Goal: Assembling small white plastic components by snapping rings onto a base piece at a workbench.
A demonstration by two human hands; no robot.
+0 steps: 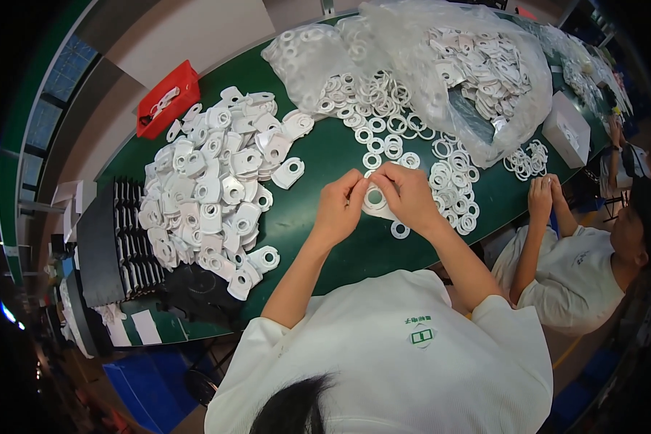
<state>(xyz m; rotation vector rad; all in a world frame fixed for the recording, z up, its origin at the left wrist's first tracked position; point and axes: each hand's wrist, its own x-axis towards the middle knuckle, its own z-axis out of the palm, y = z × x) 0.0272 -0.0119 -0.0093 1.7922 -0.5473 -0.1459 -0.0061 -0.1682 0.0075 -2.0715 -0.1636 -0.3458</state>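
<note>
At the middle of the green table, my left hand (342,205) and my right hand (410,194) meet over a flat white part with a round hole (374,210). Both hands are closed, thumbs and fingers pinched together at its upper edge. Whether a smaller piece sits between the fingertips is hidden. To the left rises a big heap of similar white tab-shaped parts with holes (213,181). White rings (456,189) lie in loose piles just right of my right hand, and more rings (374,145) are spread beyond both hands.
Clear plastic bags (419,50) full of white parts cover the far side. A red tray (168,100) stands at the far left, a black rack (123,239) at the near left. On the right, a co-worker (568,267) sits by a white box (566,130).
</note>
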